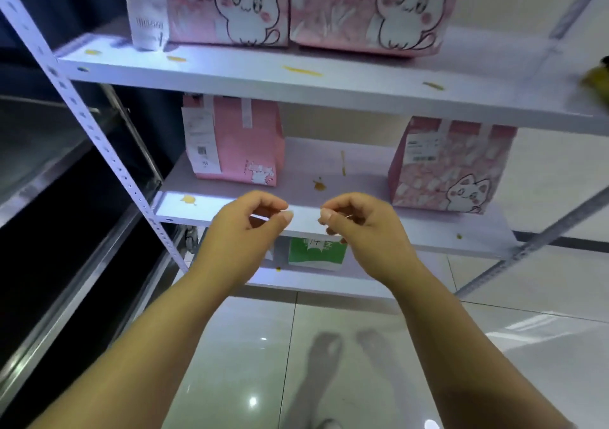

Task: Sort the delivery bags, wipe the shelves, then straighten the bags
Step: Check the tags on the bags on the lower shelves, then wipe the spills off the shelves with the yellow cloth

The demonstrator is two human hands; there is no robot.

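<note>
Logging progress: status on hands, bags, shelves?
Left hand, right hand curled, empty. Pink cat bags shelved. Yellow stains on middle shelf unwiped.

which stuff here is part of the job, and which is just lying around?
Job: top pink bags, left middle bag, right middle bag, green bag, shelves, yellow stains.
Around: glass case, floor, blurred yellow thing (unclear what).

Left hand (250,222), right hand (361,221): bare. Left forearm (148,333), entering at 7 o'clock, and right forearm (461,333), entering at 5 o'clock: bare to the frame edge. Thumbnails (287,215): short, rounded, plain.
</note>
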